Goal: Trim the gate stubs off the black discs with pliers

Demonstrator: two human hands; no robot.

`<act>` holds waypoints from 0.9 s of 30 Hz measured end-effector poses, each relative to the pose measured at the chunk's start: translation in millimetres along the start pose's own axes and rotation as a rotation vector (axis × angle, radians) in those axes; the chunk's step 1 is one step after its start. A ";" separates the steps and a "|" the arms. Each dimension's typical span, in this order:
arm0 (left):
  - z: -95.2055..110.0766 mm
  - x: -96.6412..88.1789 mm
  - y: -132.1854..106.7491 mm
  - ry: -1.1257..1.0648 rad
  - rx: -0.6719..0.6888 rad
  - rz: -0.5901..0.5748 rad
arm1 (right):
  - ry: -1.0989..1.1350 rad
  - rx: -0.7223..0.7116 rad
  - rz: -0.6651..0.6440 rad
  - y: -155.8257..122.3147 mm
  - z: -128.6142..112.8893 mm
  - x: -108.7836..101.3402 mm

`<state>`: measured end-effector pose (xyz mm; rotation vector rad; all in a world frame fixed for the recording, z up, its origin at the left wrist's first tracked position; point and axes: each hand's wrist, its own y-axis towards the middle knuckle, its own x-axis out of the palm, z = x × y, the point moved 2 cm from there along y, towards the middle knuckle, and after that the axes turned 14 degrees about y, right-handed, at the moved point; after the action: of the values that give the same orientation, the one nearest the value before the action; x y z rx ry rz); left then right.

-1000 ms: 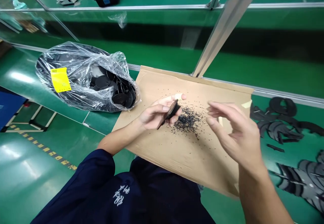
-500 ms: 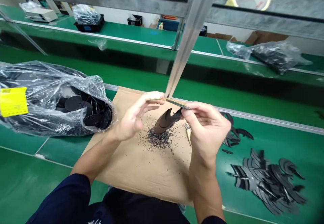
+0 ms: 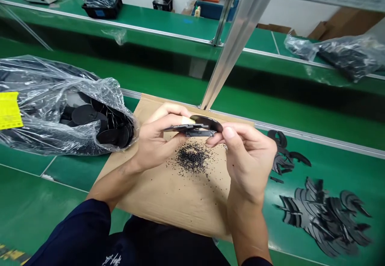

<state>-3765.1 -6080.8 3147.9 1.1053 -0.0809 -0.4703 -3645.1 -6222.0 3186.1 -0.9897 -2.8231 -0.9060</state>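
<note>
Both hands hold a flat black disc-shaped part (image 3: pixel 195 126) edge-on above a brown cardboard sheet (image 3: pixel 168 193). My left hand (image 3: pixel 159 139) pinches its left side with fingers curled round it. My right hand (image 3: pixel 248 157) grips its right end between thumb and fingers. Directly below the part lies a small heap of black crumbs (image 3: pixel 192 159) on the cardboard.
A clear plastic bag (image 3: pixel 60 105) full of black discs with a yellow label lies at the left. Black trimmed pieces (image 3: pixel 325 214) are piled on the green bench at the right. A slanted metal post (image 3: pixel 234 41) rises behind the cardboard. Another bag (image 3: pixel 339 57) sits far right.
The part went from my left hand alone to both hands, and now lies flat between them. The view shifted, bringing the bag closer at the left.
</note>
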 end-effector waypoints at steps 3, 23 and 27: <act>0.0 0.6 -0.1 -0.016 -0.016 0.007 | 0.020 -0.025 -0.019 0.6 0.2 -0.1; 5.0 8.8 -2.9 -0.286 -0.313 -0.036 | -0.001 0.009 -0.029 3.6 1.1 0.8; 3.6 10.8 -2.7 -0.403 -0.381 -0.059 | -0.017 0.019 -0.009 5.4 3.3 0.1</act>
<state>-3757.3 -6089.2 3145.4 0.6300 -0.2998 -0.7246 -3641.5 -6216.8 3186.2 -0.9881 -2.8468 -0.8738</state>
